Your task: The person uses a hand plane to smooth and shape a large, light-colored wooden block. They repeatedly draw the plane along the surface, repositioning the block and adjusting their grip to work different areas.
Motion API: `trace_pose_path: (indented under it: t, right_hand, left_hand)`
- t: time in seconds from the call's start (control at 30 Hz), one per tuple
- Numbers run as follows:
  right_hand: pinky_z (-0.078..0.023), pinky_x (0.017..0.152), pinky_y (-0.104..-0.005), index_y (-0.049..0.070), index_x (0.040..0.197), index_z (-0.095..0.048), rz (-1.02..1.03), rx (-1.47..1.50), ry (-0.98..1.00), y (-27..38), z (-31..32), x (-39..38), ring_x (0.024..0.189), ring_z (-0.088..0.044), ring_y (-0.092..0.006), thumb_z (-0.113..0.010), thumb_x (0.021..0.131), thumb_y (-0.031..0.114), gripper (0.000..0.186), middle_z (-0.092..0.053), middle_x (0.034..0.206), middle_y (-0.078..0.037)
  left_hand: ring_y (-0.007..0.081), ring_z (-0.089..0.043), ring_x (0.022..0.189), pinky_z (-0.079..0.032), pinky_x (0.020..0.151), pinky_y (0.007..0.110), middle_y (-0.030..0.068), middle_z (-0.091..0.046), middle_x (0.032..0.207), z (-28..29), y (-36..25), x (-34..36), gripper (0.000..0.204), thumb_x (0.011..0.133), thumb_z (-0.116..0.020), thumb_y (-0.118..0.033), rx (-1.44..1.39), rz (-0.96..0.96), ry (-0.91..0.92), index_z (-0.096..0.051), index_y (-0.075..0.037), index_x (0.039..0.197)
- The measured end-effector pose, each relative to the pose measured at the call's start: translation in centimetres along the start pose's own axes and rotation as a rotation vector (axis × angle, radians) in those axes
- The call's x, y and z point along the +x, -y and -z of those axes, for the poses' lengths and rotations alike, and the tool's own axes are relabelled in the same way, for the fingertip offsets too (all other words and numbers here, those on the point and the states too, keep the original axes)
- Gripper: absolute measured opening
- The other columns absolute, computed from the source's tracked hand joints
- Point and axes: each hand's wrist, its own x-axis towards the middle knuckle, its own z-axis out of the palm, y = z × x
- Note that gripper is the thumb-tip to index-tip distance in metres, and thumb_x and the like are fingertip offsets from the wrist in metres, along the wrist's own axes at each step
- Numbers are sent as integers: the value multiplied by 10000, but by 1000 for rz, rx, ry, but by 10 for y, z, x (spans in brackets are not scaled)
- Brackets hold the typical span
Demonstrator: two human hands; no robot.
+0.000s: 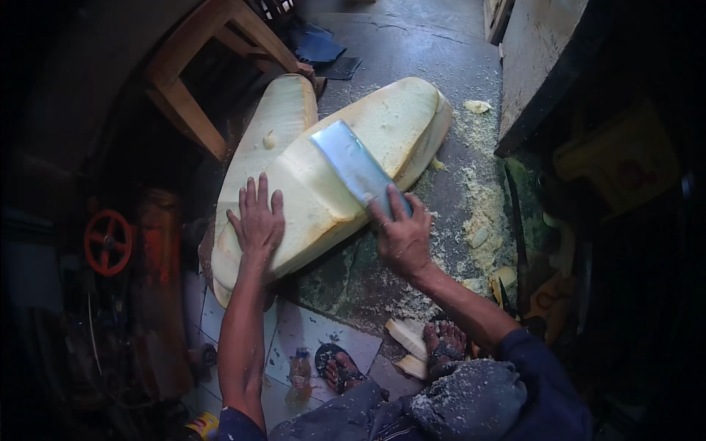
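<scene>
A long cream foam block [382,125] with a shaped, seat-like profile lies diagonally across the middle of the head view, with a second elongated foam piece [276,110] beside it at the back left. My left hand [256,220] rests on the foam at the left, fingers spread and palm down. My right hand [403,231] grips the lower end of a flat, silvery rectangular tool [338,154], which lies across the foam's upper face near its right edge. The tool's underside is hidden.
A wooden chair frame [176,59] stands at the upper left, a wooden panel [537,73] at the upper right. An orange cylinder [158,294] and red wheel [95,261] are at the left. Foam shavings [482,220] litter the right. A bottle [299,373] stands near my feet.
</scene>
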Motion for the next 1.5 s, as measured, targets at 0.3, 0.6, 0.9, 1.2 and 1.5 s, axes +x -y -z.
trace_pose_path:
  t: [0.3,0.6,0.9,1.2,1.5]
  right_hand:
    - [-428,1038,-634,362,1541,-568,53,-424,-121,-45,-23,26,1328,-506,-462,-652,896,91,705,-367,1722,-125]
    - [-455,1004,-551,434,1549,-546,-252,-336,-164,-58,-19,67,1199,-548,-438,-657,890,60,766,-411,1705,-100]
    - [-409,1055,-643,242,1519,-594,-170,-144,50,-14,-2,30,1371,-448,-505,-675,803,20,753,-423,1678,-170]
    - [-369,1141,-606,127,1432,-645,-60,105,219,35,11,-6,1408,-414,-519,-706,710,-12,737,-410,1676,-188]
    - [-331,1150,-603,110,1447,-623,12,110,170,38,10,-3,1433,-405,-488,-656,720,-27,740,-473,1635,-189]
  left_hand:
    - [341,-313,1578,-175,1230,726,114,-333,1723,6,2,-8,641,1099,-414,-511,6,-18,-71,-347,-222,1668]
    - [324,-315,1578,-168,1230,729,98,-335,1723,1,8,-17,649,1094,-420,-527,22,-7,-28,-346,-237,1670]
    - [323,-295,1592,-137,1236,736,89,-306,1738,5,-1,-4,655,1094,-410,-544,-2,19,-73,-340,-247,1673]
    - [320,-284,1598,-135,1234,746,97,-325,1731,-3,-3,-8,661,1083,-404,-553,-4,-2,-80,-371,-234,1662]
    - [336,-284,1596,-130,1230,760,93,-322,1733,4,3,-6,671,1075,-404,-554,-33,-14,-98,-374,-226,1660]
